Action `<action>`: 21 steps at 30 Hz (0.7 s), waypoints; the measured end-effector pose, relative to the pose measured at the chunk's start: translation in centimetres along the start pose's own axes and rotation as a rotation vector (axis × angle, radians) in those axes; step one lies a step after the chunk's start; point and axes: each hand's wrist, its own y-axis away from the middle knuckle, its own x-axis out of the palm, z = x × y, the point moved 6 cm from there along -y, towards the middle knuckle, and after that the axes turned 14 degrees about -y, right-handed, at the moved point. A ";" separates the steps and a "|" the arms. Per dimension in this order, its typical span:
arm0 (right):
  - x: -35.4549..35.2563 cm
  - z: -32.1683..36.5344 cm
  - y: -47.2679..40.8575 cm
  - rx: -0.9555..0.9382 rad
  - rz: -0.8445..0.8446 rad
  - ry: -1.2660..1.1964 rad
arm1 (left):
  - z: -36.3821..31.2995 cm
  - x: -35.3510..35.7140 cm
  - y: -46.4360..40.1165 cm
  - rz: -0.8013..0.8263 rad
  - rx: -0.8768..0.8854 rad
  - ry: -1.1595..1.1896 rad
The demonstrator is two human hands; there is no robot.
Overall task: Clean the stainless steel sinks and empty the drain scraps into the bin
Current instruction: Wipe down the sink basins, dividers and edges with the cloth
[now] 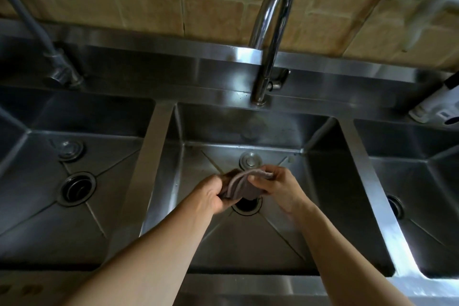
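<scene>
Sink [323, 181], middle basin: left hand [211, 194] and right hand [278, 186] both grip a bunched cloth [238, 185] above the drain [246, 205].

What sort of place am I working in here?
Probably a commercial or canteen kitchen wash-up area: a steel bench with three sink basins side by side, a tall gooseneck tap and a tiled wall. Both hands hold a grey cloth.

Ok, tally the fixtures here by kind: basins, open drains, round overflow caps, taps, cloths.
Basins: 3
Drains: 3
Overflow caps: 2
Taps: 2
Cloths: 1, held in left hand and right hand
Total: 11
</scene>
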 end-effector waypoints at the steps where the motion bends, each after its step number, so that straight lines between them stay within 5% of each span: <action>1: -0.2 -0.5 -0.1 0.028 -0.045 -0.015 | -0.1 -0.1 -0.1 -0.006 0.049 -0.003; 6: -0.6 -2.4 -1.0 0.117 -0.288 0.054 | -0.1 -1.1 -0.7 -0.088 0.243 -0.112; 13: -1.3 -3.0 -0.9 0.226 -0.435 0.124 | -0.8 0.8 -0.8 0.014 0.310 -0.309; 18: -2.4 -1.9 0.2 0.102 -0.414 -0.095 | -0.7 1.5 -2.1 -0.018 0.160 -0.211; 21: -3.5 -1.5 0.3 -0.126 -0.323 0.087 | 0.0 2.1 -3.1 -0.014 -0.040 -0.087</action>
